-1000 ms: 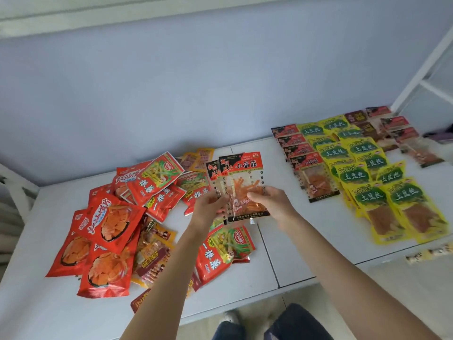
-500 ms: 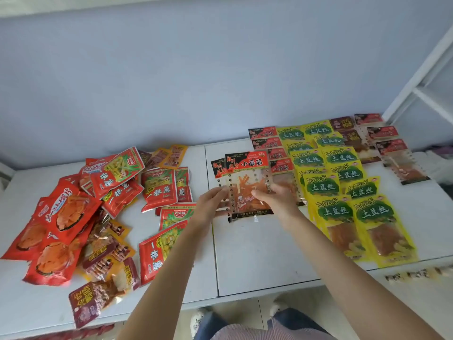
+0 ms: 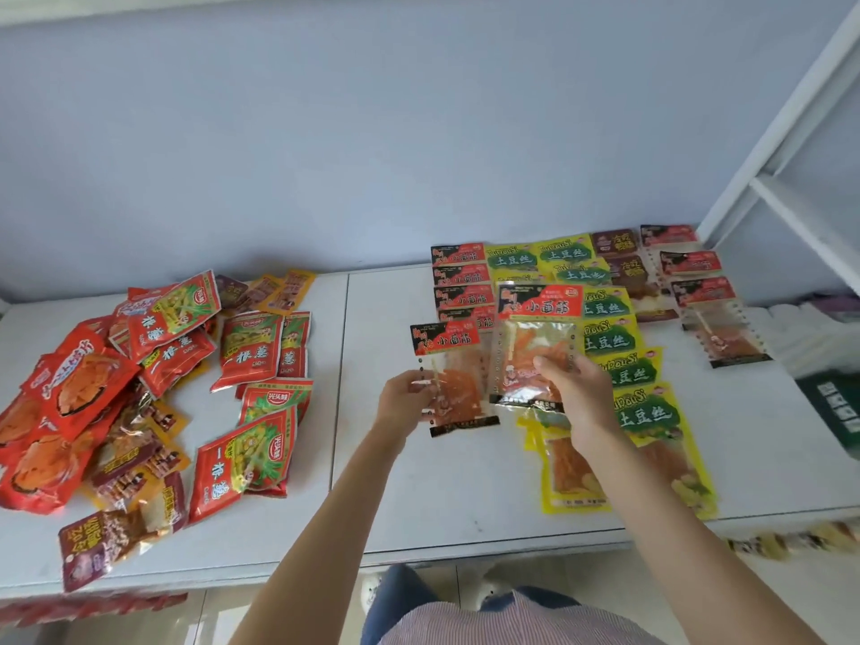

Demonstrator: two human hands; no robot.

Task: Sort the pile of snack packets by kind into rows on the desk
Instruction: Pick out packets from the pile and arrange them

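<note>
I hold two clear packets with red-and-black headers above the white desk (image 3: 465,495). My left hand (image 3: 402,402) pinches the smaller-looking packet (image 3: 458,388) by its left edge. My right hand (image 3: 574,388) grips the other packet (image 3: 530,346) at its lower right, over the front of the row of like packets (image 3: 460,281). To the right lie two rows of yellow-green packets (image 3: 623,370). An unsorted pile (image 3: 139,388) of red, red-green and brown packets covers the desk's left half.
Brown packets (image 3: 619,253) and more red-header clear packets (image 3: 702,295) lie in rows at the back right. A white shelf frame (image 3: 791,179) rises at the right. A blue-grey wall backs the desk. A green item (image 3: 833,407) sits beyond the desk's right edge.
Both hands carried the two packets rightward from the pile toward the sorted rows. The packets were stacked together; now they are pulled apart, one in each hand.
</note>
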